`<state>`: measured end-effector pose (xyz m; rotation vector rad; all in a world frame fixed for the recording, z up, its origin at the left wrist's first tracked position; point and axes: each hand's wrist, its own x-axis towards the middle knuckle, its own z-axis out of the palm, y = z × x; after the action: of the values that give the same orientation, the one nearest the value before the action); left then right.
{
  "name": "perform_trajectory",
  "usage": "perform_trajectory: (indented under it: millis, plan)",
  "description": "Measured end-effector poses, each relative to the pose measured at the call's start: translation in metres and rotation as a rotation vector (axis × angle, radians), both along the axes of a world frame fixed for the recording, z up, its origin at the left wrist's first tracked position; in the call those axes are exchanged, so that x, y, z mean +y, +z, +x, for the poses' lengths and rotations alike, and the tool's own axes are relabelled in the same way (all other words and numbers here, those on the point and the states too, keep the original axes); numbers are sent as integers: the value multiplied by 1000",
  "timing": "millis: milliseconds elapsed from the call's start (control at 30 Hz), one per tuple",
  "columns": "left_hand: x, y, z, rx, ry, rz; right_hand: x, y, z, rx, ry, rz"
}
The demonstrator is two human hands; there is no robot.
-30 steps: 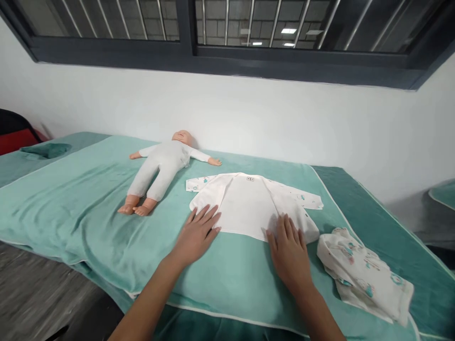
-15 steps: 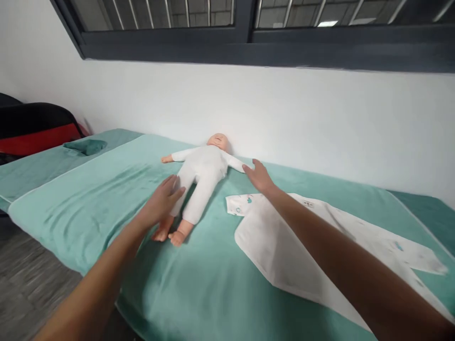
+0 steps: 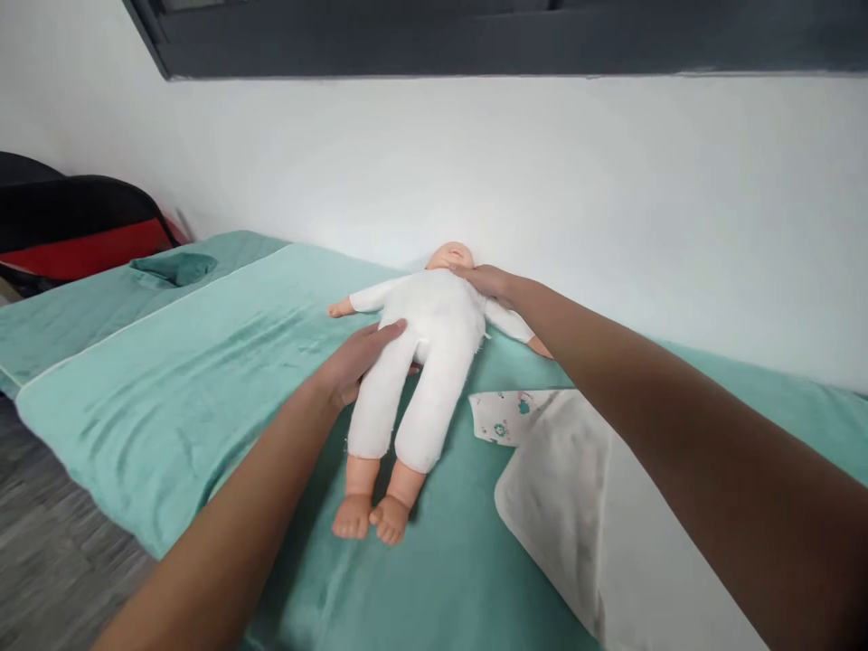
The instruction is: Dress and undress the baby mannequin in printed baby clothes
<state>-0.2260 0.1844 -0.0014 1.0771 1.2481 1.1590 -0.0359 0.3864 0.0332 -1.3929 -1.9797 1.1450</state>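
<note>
A baby doll (image 3: 434, 316) with a white cloth body lies on its back, its head toward the wall and its bare feet toward me. My left hand (image 3: 366, 353) grips the thigh on the left side, thumb on top and fingertips showing beneath the leg. At the doll's neck and shoulder, my right hand (image 3: 485, 278) is closed around it, with some of its fingers hidden behind. To the right, a white baby garment (image 3: 583, 506) with a small printed pattern on its sleeve is spread flat, partly covered by my right forearm.
A green padded bed cover (image 3: 203, 362) lies under everything, with a bunched green cloth (image 3: 173, 268) at the far left. Behind rises a white wall (image 3: 610, 181) below a dark window frame (image 3: 372, 41). A black and red item (image 3: 88, 244) stands at the left edge.
My left hand has moved from beside the doll's leg to grip its thigh. The right hand has gone from the doll's outstretched arm to its neck and shoulder. The view has tilted down.
</note>
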Motion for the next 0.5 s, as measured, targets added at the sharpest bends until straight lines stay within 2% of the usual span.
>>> perform_trajectory:
  millis: [67, 167, 300, 400, 500]
  plan:
    - [-14, 11, 20, 20, -3, 37, -15, 13, 24, -16, -43, -30]
    - [-37, 22, 61, -16, -60, 65, -45, 37, 75, -38, -114, -44]
    - [-68, 23, 135, -149, -140, 55, -92, 59, 161, -55, -149, -59]
    - [-95, 17, 192, -266, -191, -8, -127, 55, 225, -98, -195, -47]
    - [-121, 7, 240, -333, -218, -90, -159, 38, 274, -131, -234, 9]
